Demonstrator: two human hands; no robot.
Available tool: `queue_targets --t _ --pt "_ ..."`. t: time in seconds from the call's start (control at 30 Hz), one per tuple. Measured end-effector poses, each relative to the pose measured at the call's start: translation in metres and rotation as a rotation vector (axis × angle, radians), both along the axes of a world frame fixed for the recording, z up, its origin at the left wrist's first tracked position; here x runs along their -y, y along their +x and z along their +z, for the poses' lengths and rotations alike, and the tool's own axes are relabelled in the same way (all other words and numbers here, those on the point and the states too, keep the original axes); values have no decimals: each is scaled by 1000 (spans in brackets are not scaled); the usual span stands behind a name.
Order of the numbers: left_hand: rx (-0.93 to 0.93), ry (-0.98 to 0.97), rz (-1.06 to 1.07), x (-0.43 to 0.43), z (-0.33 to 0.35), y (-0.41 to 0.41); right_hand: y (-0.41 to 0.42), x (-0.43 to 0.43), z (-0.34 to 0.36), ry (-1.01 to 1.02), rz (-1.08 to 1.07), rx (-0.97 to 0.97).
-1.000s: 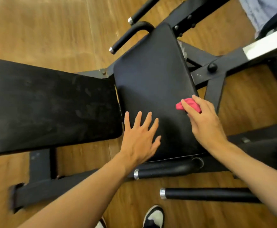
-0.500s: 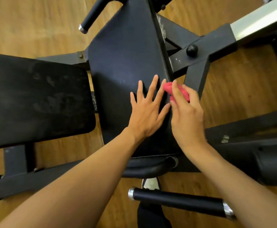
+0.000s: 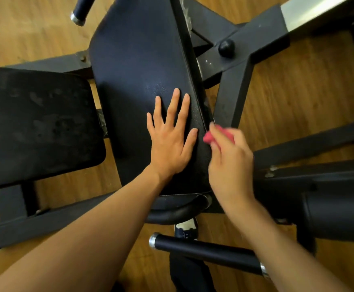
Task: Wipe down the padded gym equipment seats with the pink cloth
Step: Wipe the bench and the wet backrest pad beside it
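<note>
The left hand (image 3: 170, 142) lies flat on the dark pad (image 3: 142, 81) in the middle, palm down, fingers straight and a little spread, holding nothing. Just right of it, the right hand (image 3: 230, 163) clutches the pink cloth (image 3: 210, 137) — fingers curled round the bunched fabric — and holds it against the pad's right edge, near the seam that runs along that side. The right hand is slightly blurred, and only part of the cloth shows past the fingers. The two hands sit close together but apart, with a strip of pad between them. To the left lies a second pad (image 3: 35, 127), wider and dull, with pale smudges across its surface; a narrow gap separates it from the middle pad. A black frame (image 3: 239, 66) runs under and to the right of the middle pad, carrying a round black knob (image 3: 226, 48). A padded handle with a metal cap (image 3: 205, 252) lies across the near side, and another handle (image 3: 81, 9) pokes in at the far left. Between the arms, under the near handle, a shoe (image 3: 185, 228) shows — dark with a white toe. All of it stands on a wood floor (image 3: 298, 91).
</note>
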State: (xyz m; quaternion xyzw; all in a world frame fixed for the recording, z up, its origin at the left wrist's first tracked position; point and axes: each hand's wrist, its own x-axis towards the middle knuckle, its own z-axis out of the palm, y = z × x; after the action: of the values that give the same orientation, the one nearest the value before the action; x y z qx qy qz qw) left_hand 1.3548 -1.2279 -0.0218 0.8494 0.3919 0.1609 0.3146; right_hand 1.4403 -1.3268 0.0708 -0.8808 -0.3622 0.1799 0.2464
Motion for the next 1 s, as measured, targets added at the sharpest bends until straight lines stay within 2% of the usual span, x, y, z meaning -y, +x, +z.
queue_targets --t 0.1,0.33,0.43,0.57,0.8,1.0 --pt "-14 33 2 0 0 -1 12 -29 -3 -5 13 -18" --pt "-46 58 49 8 8 -2 -20 42 24 -122 7 -42" --pt "-33 41 44 11 7 -3 3 9 15 -90 44 -83" --pt "-43 13 43 12 4 -4 15 -26 1 -47 34 -38" --pt "-48 -38 41 15 11 -2 -9 57 26 -222 20 -84" --pt "-46 14 43 14 3 -5 17 -12 6 -153 29 -67"
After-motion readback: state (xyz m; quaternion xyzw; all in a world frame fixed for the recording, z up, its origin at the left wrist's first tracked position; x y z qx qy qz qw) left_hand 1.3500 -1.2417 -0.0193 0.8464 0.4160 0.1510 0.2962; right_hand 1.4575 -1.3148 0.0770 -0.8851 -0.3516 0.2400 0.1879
